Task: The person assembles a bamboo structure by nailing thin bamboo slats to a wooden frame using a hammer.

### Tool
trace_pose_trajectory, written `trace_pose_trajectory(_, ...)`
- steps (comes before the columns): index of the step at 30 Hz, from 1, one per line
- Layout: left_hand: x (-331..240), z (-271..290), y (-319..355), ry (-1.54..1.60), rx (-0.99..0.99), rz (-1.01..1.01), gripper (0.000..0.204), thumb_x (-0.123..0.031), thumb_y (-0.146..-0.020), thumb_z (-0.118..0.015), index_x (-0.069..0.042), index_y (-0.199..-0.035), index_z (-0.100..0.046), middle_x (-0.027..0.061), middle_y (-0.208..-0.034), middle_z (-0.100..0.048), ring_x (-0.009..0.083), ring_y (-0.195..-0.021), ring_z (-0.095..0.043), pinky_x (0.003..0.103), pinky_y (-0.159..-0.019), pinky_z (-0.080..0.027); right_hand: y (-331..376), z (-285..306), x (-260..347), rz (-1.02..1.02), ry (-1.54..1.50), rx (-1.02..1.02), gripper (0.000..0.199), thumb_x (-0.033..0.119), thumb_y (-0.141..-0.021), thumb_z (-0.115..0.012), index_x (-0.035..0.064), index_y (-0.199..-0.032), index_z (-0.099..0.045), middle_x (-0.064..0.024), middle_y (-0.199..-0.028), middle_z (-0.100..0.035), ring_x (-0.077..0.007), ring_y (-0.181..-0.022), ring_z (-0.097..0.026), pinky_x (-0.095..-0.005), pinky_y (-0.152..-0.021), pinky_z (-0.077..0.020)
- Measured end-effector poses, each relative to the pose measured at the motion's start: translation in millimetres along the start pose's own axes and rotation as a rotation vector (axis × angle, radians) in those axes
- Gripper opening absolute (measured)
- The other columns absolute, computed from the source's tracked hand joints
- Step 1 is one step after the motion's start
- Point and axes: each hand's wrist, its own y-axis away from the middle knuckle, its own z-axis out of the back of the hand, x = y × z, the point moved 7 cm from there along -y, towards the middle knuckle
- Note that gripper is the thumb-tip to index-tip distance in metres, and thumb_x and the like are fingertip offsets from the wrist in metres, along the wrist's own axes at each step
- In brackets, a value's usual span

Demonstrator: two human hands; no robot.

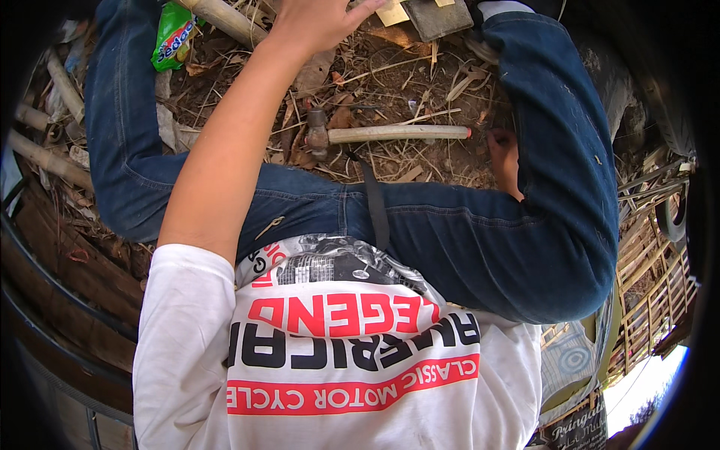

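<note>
My left arm reaches up across my lap to the top edge, where my left hand (311, 28) is partly cut off. One digit stretches right, towards a pale yellowish flat piece (392, 13); the other fingers lie out of view. That piece is beside a grey, flat-topped block (440, 20). A hammer (401, 134) with a pale wooden handle lies on the ground between my legs, its metal head to the left. Close to the handle's right end, my right hand (505, 157) shows in shadow from behind my bent right leg. Its grip is hidden.
Dry straw and leaves litter the brown soil. A green snack packet (172, 37) lies by my left leg. Bamboo poles (225, 20) lie at the upper left. To the right stand a slatted bamboo panel (656, 289) and a dark ring-shaped thing (670, 217).
</note>
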Motion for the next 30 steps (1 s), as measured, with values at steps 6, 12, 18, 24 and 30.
trace_pose_trajectory(6,0.0,0.3,-2.0,0.003,0.014,0.01,0.052,-0.049,-0.097,-0.051,-0.008,-0.128,-0.058,0.0187,-0.144,-0.046,0.0337,-0.142,-0.033,0.059,-0.12,-0.006,7.8,1.2,2.4,-0.005,-0.009,-0.007,0.026,0.017,-0.09,-0.07,-0.0005,-0.109,-0.067,-0.0097,-0.09,-0.069,-0.0156,-0.076,-0.062,-0.0297,-0.069,-0.0499)
trace_pose_trajectory(12,-0.8,-8.3,-1.7,-0.167,-0.055,-0.114,0.047,-0.05,-0.098,-0.052,-0.018,-0.132,-0.058,0.0097,-0.146,-0.047,0.0264,-0.142,-0.036,0.059,-0.119,-0.008,12.5,1.4,8.5,-0.026,-0.036,-0.024,0.026,0.015,-0.091,-0.069,-0.0021,-0.111,-0.066,-0.0105,-0.092,-0.069,-0.0158,-0.078,-0.063,-0.029,-0.071,-0.0506)
trace_pose_trajectory(18,3.1,-5.4,0.9,-0.112,-0.032,-0.054,0.046,-0.049,-0.097,-0.053,-0.017,-0.13,-0.059,0.0094,-0.144,-0.049,0.0284,-0.143,-0.034,0.059,-0.12,-0.007,31.5,0.1,15.6,-0.047,-0.085,-0.025,0.027,0.013,-0.092,-0.067,-0.0037,-0.113,-0.066,-0.0113,-0.094,-0.069,-0.0159,-0.079,-0.064,-0.0283,-0.072,-0.0512)
trace_pose_trajectory(24,3.4,-8.1,1.1,-0.081,0.002,-0.025,0.047,-0.05,-0.097,-0.052,-0.016,-0.129,-0.059,0.0104,-0.144,-0.049,0.0292,-0.143,-0.033,0.059,-0.12,-0.005,101.7,32.2,2.1,-0.136,-0.135,-0.031,0.027,0.01,-0.092,-0.066,-0.0053,-0.114,-0.065,-0.0121,-0.096,-0.069,-0.0161,-0.081,-0.065,-0.0275,-0.074,-0.0519)
trace_pose_trajectory(30,-0.9,-4.5,0.7,-0.053,-0.02,-0.035,0.047,-0.05,-0.097,-0.052,-0.015,-0.127,-0.06,0.011,-0.143,-0.049,0.0295,-0.143,-0.033,0.06,-0.119,-0.006,214.8,110.6,-1.6,-0.267,-0.25,-0.095,0.028,0.008,-0.093,-0.065,-0.007,-0.116,-0.064,-0.0128,-0.098,-0.07,-0.0162,-0.082,-0.066,-0.0268,-0.075,-0.0526)
